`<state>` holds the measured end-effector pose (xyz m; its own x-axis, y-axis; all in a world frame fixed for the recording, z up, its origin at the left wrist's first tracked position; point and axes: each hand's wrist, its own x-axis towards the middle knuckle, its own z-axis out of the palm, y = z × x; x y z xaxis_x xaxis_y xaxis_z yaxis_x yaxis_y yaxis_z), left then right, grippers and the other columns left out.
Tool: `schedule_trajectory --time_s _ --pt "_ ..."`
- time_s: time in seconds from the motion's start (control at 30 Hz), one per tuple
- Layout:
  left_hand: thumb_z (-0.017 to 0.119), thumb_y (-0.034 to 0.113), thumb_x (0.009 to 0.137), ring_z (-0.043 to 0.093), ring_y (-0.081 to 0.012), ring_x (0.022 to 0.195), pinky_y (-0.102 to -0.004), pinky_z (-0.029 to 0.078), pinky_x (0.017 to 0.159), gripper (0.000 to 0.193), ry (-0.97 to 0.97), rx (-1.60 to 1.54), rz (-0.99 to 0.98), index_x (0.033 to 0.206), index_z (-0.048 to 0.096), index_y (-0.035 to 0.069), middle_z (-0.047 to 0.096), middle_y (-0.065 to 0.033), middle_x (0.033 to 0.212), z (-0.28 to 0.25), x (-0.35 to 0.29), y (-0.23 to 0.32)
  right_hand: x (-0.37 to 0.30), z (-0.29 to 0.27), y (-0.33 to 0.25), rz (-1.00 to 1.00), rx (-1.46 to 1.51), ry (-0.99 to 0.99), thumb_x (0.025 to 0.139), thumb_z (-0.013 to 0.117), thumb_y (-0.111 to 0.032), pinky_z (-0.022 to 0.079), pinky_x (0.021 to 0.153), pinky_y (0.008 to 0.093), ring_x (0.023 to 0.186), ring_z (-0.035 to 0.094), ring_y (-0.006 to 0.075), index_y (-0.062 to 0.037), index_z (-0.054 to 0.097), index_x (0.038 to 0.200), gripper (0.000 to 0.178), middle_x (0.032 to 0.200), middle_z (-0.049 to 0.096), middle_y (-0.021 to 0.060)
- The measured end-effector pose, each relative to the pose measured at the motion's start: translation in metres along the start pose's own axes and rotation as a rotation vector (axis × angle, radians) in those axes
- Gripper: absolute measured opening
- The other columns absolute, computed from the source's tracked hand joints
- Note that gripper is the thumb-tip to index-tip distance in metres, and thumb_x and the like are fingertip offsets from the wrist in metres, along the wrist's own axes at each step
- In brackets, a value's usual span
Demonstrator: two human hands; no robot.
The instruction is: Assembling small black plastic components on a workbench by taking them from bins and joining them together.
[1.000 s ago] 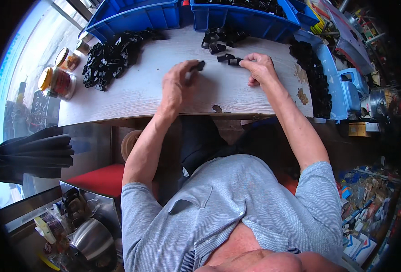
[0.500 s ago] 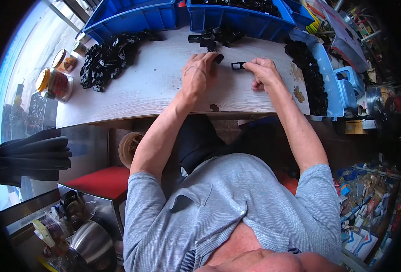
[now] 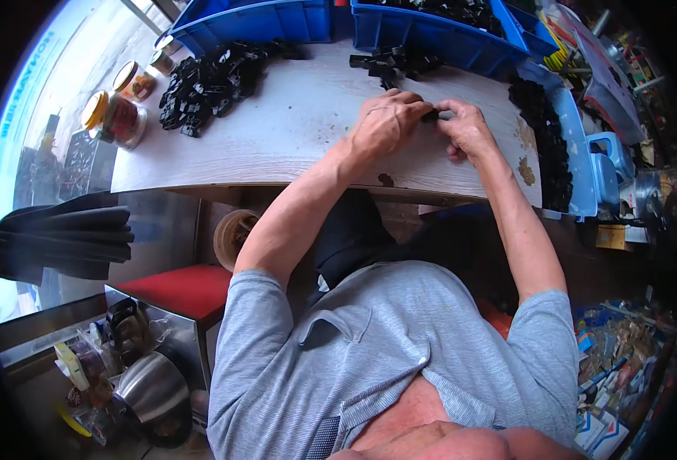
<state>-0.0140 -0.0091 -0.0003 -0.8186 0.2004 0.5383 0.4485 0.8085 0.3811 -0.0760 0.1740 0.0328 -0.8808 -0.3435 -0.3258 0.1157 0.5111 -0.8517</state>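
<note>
Over the white tabletop [image 3: 308,130], my two hands meet around small black plastic parts [image 3: 430,116]. My left hand [image 3: 388,123] has its fingers pinched on one part from the left. From the right, my right hand [image 3: 467,129] pinches at the same spot with thumb and forefinger, its other fingers curled. Fingers cover most of what is held, so whether the parts are joined cannot be seen. Just beyond my left hand lies a small heap of black plastic parts [image 3: 396,63]. A larger heap of black pieces [image 3: 212,88] spreads farther left.
Two blue bins [image 3: 254,27] [image 3: 438,34] line the far edge; the right one holds black parts. A light-blue tray [image 3: 580,153] with black pieces stands at the right. Lidded jars [image 3: 116,119] sit at the left edge. Below left is a red-topped cabinet [image 3: 173,291].
My left hand has moved right with its black part, up to my right hand. The black part in my right hand, visible before, is now mostly covered. The whole view has shifted slightly.
</note>
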Motion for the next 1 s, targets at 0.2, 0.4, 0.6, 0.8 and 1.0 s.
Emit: schedule_trajectory --time_s 0.2,0.4,0.6,0.8,1.0 --pt "0.068 -0.001 0.081 0.067 -0.0275 0.1 -0.0366 0.057 0.085 0.041 -0.016 -0.051 0.049 0.12 0.069 0.01 0.07 -0.0095 0.112 -0.001 0.003 -0.007 -0.005 0.001 -0.002 -0.012 0.0 0.019 0.085 0.064 -0.008 0.043 0.037 0.028 0.041 0.05 0.0104 -0.0098 0.067 0.12 0.035 0.061 0.057 0.002" --pt "0.07 0.0 0.082 0.067 -0.0283 0.104 -0.0359 0.057 0.087 0.042 0.018 -0.02 0.146 0.123 0.069 0.012 0.069 -0.009 0.118 0.014 -0.001 -0.02 -0.001 0.003 0.003 -0.042 0.009 0.001 0.084 0.066 -0.006 0.041 0.036 0.0275 0.04 0.049 0.0096 -0.0077 0.068 0.118 0.034 0.06 0.057 0.0012" --pt "0.065 0.008 0.09 0.062 -0.0285 0.118 -0.0399 0.051 0.096 0.041 -0.105 0.131 0.106 0.131 0.065 0.014 0.066 -0.0086 0.128 -0.001 -0.008 -0.001 -0.003 -0.001 0.003 -0.037 0.015 -0.024 0.084 0.066 -0.006 0.04 0.035 0.0284 0.039 0.048 0.0099 -0.0065 0.066 0.121 0.037 0.059 0.056 0.0006" --pt "0.057 0.014 0.092 0.059 -0.031 0.119 -0.0464 0.048 0.098 0.042 -0.063 0.145 0.085 0.134 0.059 0.014 0.063 -0.0094 0.131 -0.005 -0.02 0.004 -0.002 0.002 -0.002 -0.042 -0.028 -0.066 0.084 0.07 -0.009 0.039 0.034 0.0283 0.039 0.047 0.0105 -0.0042 0.064 0.123 0.04 0.06 0.054 -0.0002" --pt "0.057 0.004 0.091 0.063 -0.0344 0.106 -0.0425 0.054 0.087 0.028 0.365 0.198 -0.18 0.117 0.068 0.009 0.068 -0.013 0.117 -0.036 -0.016 -0.051 -0.014 0.002 -0.007 0.014 0.072 0.042 0.081 0.078 -0.02 0.043 0.038 0.0274 0.039 0.048 0.0094 0.0 0.059 0.118 0.046 0.055 0.051 -0.0012"
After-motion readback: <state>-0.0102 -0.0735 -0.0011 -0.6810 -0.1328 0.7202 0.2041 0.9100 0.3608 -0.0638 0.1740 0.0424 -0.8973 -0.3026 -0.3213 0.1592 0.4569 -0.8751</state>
